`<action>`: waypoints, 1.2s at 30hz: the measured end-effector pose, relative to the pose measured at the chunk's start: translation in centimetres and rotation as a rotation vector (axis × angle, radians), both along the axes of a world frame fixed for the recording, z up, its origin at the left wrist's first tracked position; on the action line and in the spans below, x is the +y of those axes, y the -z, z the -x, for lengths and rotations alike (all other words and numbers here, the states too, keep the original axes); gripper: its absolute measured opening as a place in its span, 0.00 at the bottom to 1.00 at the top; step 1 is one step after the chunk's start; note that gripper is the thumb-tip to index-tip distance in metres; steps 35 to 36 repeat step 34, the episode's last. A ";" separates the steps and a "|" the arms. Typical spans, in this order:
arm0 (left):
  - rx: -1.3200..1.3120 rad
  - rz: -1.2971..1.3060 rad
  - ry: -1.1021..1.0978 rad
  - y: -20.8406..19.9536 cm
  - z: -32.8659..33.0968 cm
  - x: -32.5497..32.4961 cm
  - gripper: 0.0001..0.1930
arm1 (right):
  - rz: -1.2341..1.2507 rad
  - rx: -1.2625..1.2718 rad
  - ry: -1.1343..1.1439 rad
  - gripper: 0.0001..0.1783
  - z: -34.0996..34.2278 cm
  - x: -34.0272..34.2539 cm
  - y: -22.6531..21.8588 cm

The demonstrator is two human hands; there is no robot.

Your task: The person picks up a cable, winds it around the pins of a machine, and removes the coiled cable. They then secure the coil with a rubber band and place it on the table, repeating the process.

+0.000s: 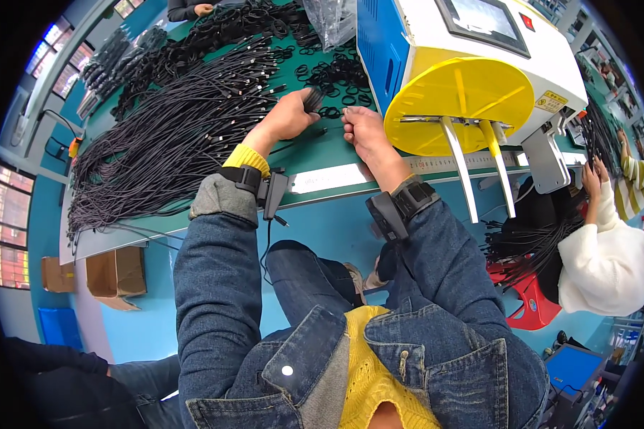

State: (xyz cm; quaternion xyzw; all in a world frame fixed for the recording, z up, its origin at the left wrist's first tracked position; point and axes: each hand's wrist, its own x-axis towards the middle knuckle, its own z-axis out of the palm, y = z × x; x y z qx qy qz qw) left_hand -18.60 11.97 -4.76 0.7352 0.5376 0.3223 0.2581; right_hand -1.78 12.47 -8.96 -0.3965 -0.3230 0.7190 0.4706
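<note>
My left hand is closed around a coiled black cable, its dark strands bunched at the fingertips. A loose cable end seems to hang below that hand, over the green table mat. Close by on the right, my right hand is closed with thumb and fingertips together. Whatever sits in that pinch is too small to make out. Small black loops lie scattered on the mat just beyond both hands. A large spread of black cables with pale connector ends fills the table to the left.
A white and blue machine with a yellow disc and two protruding rods stands right of my right hand. A ruler strip runs along the table's front edge. A clear plastic bag lies behind. A person in white handles cables at right.
</note>
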 end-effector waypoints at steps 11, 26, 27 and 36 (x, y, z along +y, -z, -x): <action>-0.723 0.200 -0.454 1.0 1.6 1.3 0.08 | -0.031 -0.076 0.052 0.04 0.3 0.3 0.0; -0.810 0.501 0.125 -1.9 -3.1 -7.8 0.12 | -0.119 0.062 -0.376 0.04 -4.5 -7.0 -3.0; -0.810 0.511 0.124 -1.9 -4.1 -9.2 0.12 | -0.109 0.064 -0.373 0.04 -5.2 -7.8 -3.2; -0.666 0.491 0.122 1.3 -8.8 -17.0 0.11 | -0.119 -0.100 -0.540 0.10 -10.5 -13.6 -1.6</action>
